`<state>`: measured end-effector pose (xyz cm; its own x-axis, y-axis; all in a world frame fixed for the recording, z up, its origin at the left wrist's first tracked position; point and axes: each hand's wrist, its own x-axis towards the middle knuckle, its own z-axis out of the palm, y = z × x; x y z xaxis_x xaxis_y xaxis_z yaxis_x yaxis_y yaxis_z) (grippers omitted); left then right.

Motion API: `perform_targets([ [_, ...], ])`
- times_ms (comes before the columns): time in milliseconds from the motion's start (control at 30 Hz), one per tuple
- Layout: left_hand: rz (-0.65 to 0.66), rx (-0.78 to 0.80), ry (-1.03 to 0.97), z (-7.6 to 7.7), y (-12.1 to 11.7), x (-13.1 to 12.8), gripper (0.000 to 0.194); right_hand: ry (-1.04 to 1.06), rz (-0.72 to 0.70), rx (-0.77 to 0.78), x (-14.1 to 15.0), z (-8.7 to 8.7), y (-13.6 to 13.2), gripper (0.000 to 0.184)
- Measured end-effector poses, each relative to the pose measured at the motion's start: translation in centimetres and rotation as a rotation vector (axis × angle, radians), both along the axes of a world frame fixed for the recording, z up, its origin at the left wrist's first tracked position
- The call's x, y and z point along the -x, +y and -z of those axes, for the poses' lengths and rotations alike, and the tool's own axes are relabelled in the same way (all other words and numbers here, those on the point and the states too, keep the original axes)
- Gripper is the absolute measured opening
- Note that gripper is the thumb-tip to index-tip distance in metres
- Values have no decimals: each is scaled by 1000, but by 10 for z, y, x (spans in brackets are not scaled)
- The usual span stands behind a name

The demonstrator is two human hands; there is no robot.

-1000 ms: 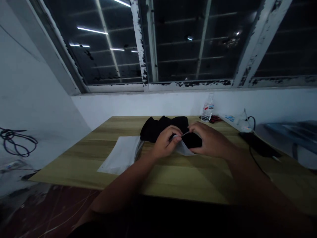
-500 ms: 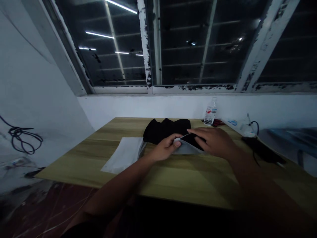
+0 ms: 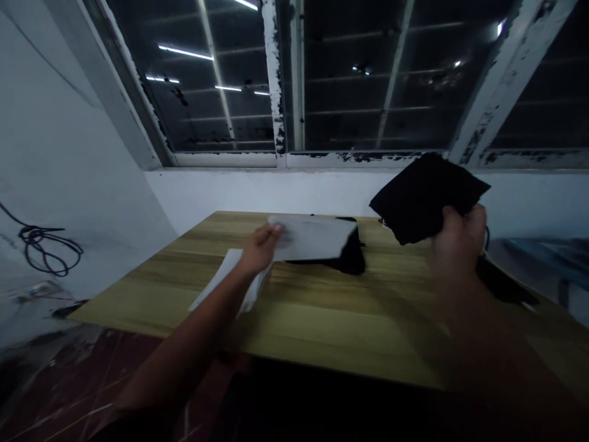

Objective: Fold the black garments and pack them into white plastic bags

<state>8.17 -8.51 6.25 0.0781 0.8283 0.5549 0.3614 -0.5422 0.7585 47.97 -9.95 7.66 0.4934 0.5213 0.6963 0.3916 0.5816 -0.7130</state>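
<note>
Black cloth piece point(image 3: 429, 199), head view: held up off table point(image 3: 313, 319), in R hand point(image 3: 460, 236), well R of L hand point(image 3: 261, 248). To do it well: pinch edge only, hold flat w/o crumpling, mind white sheet point(image 3: 317, 236) doesn't bend. R hand: closed on cloth's lower edge; exact finger gap can't tell, blurred. L hand: thumb & fingers pinched on sheet's L end. Beyond sheet, R of L hand: black bundle point(image 3: 352, 253). Below L hand, partly hidden: white stack point(image 3: 223, 269).
</note>
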Motion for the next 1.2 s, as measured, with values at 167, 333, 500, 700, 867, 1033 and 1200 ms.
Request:
perform_targets([
  [167,-359,-348,338,-20,-20,75,36,323,-141,262,15,12,-1,18],
  [333,26,-60,859,16,-63,109,46,278,-642,643,78,26,-22,31],
  [500,-3,127,826,40,-81,130,58,371,-940,673,130,12,-43,44],
  [700,-427,-160,449,36,-84,123,37,-94,-723,801,88,11,-36,29],
  [867,-275,-300,410,51,-109,101,24,-974,-382,1033,14,49,-52,41],
  [1033,399,-252,657,56,-129,73,69,-973,-405,994,-5,54,-81,43],
  [1200,413,-154,803,61,-121,49,25,-831,-408,943,-2,40,-85,52],
])
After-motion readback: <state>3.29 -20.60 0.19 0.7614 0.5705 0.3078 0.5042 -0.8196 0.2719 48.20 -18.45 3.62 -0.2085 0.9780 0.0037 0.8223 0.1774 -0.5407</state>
